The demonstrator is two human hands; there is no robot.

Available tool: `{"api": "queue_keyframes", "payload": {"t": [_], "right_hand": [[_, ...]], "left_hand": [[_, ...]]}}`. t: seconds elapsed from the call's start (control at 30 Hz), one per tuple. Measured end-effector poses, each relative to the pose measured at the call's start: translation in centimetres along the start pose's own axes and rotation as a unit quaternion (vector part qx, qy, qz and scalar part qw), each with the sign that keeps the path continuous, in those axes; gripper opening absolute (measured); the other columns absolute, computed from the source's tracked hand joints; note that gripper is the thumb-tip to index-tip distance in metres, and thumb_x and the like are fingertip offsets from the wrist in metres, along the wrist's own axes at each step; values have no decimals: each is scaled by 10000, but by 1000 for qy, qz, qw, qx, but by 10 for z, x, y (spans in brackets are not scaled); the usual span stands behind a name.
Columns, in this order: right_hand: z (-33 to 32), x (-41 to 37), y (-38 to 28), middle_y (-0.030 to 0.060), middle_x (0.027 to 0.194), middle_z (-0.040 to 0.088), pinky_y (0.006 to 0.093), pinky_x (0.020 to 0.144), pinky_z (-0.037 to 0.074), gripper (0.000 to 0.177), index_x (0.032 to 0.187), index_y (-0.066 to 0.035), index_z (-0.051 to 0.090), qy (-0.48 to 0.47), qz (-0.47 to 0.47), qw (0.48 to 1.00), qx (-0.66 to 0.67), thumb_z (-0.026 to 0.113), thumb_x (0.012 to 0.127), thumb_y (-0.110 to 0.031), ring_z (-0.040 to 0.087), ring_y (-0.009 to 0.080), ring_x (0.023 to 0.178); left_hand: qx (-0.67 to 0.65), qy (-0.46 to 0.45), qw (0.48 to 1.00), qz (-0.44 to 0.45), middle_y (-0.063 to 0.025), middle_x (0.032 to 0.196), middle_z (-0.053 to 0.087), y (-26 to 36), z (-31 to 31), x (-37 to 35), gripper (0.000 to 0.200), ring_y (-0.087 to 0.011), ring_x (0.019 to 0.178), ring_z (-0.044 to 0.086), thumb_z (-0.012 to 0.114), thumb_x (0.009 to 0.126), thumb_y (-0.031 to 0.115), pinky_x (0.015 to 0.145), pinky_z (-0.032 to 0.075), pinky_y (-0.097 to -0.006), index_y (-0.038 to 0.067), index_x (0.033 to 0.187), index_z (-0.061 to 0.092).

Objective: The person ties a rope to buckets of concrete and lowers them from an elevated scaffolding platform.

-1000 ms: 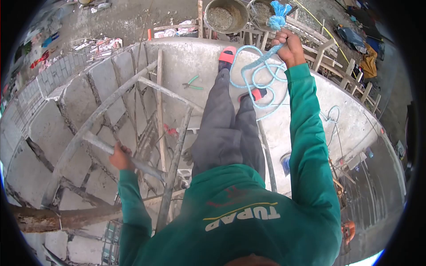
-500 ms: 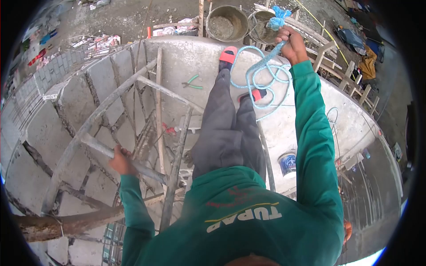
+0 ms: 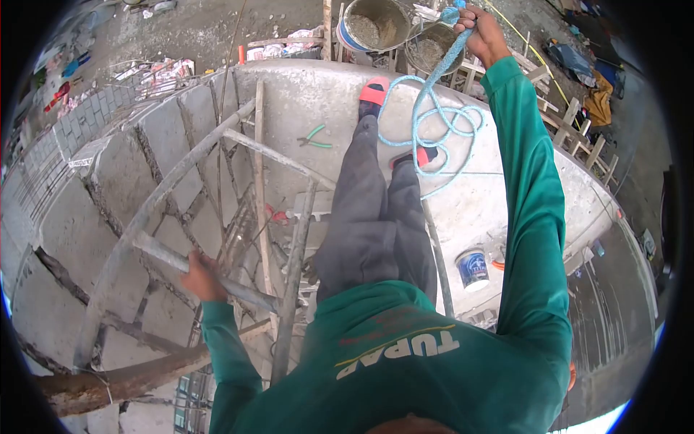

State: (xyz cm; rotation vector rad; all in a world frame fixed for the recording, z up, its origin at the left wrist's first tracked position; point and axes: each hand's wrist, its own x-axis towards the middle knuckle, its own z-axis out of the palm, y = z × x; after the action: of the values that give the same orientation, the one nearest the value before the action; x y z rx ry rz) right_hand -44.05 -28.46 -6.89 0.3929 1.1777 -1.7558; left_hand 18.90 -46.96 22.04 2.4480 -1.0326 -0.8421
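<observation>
Right hand [image 3: 483,35]: closed on blue rope [image 3: 438,70], seen past the slab [image 3: 303,94]'s far edge; rope coils beside the sandals [image 3: 374,92]. Left hand [image 3: 204,276]: wrapped round metal pipe [image 3: 246,291], left of slab. Pliers [image 3: 309,141]: toward far left corner, slab width between them and sandals. Small can [image 3: 473,267]: right of legs [image 3: 354,217]. Bucket [image 3: 350,35]: just outside far edge.

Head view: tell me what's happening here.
The right grip holds a blue rope, its loops showing near the sandalled feet. The left grip is around a grey metal crossbar. Green-handled pliers lie on the pale concrete, and two buckets show beyond its far edge.
</observation>
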Motion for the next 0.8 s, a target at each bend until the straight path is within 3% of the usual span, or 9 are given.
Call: {"api": "queue_keyframes", "payload": {"t": [0.03,0.07,0.17,0.23,0.4,0.5,0.63,0.7,0.8], "right_hand": [[20,-8,-2,0,655,484,305,551,419,192,779,-123,512,1,-15,1000,-13,396,932,-127,447,138,584],[43,-15,-5,-37,587,333,260,429,305,214,740,-140,401,82,-27,996,-29,365,948,-106,291,103,474],[45,3,-14,-38,584,356,260,445,327,212,748,-137,426,35,-22,998,-54,372,952,-112,322,101,486],[58,-2,-20,-45,580,354,253,439,321,211,747,-140,429,49,-33,994,-93,374,948,-104,312,93,478],[59,9,-14,-56,575,360,252,423,332,226,728,-139,441,-41,-12,991,-129,389,945,-103,308,81,453],[81,-11,-4,-56,571,366,253,416,342,228,717,-137,451,23,-2,987,-160,418,942,-118,325,79,450],[70,2,-5,-53,572,375,246,408,339,217,723,-129,461,-9,-3,989,-148,442,939,-137,333,83,446],[67,3,-10,-52,582,374,242,400,327,214,733,-123,460,-5,-7,983,-182,432,945,-125,318,83,442],[63,-2,-16,-53,586,362,237,398,313,204,752,-117,456,23,-38,990,-131,411,950,-106,312,76,448]], "left_hand": [[5,11,1000,-3,-46,660,535,2,1,-1,185,-139,520,509,665,788,163,455,419,-273,21,781,545],[6,11,1000,-3,-46,660,535,3,1,-1,185,-139,520,509,665,788,163,455,419,-273,21,781,545],[21,10,1000,-6,-61,632,555,1,0,0,173,-157,487,532,639,827,165,442,441,-277,23,789,547],[13,11,1000,4,-57,631,553,-1,-1,4,178,-158,492,534,643,824,171,443,444,-281,24,781,553],[30,6,999,-9,-62,691,552,-1,-3,4,214,-152,550,532,669,787,187,485,442,-289,-1,837,578],[31,9,999,-6,-68,696,556,-2,-3,5,231,-159,555,537,668,789,189,491,450,-300,-15,852,579],[36,10,999,-5,-74,684,554,-1,-3,3,241,-167,553,539,663,794,193,494,455,-311,-24,847,573],[35,6,999,-3,-75,686,555,-1,-4,3,239,-168,551,539,663,795,193,492,455,-311,-22,844,571],[37,6,999,-3,-75,685,556,2,-3,-1,233,-170,545,539,661,794,192,487,454,-311,-17,834,565]]}}
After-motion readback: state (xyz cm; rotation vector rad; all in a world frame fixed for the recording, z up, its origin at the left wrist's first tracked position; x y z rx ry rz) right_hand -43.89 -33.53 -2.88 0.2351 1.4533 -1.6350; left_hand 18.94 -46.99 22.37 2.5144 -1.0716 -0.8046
